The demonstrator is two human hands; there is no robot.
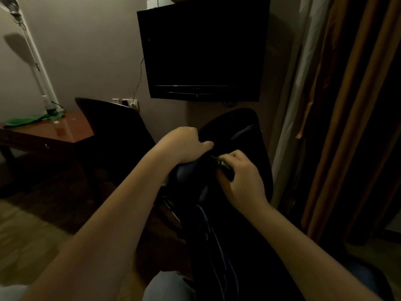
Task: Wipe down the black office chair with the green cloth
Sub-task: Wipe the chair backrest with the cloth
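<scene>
The black office chair (243,135) stands in front of me in dim light, its dark backrest rising below the television. My left hand (186,144) grips the upper left edge of the backrest, fingers curled over it. My right hand (240,177) holds a bunched green cloth (222,162) against the chair's surface just right of the left hand; only a small green part shows between the fingers.
A black television (201,48) hangs on the wall above the chair. A second dark chair (112,131) stands to the left beside a wooden table (65,131) bearing another green cloth (23,121) and a bottle. Curtains (347,105) hang close on the right.
</scene>
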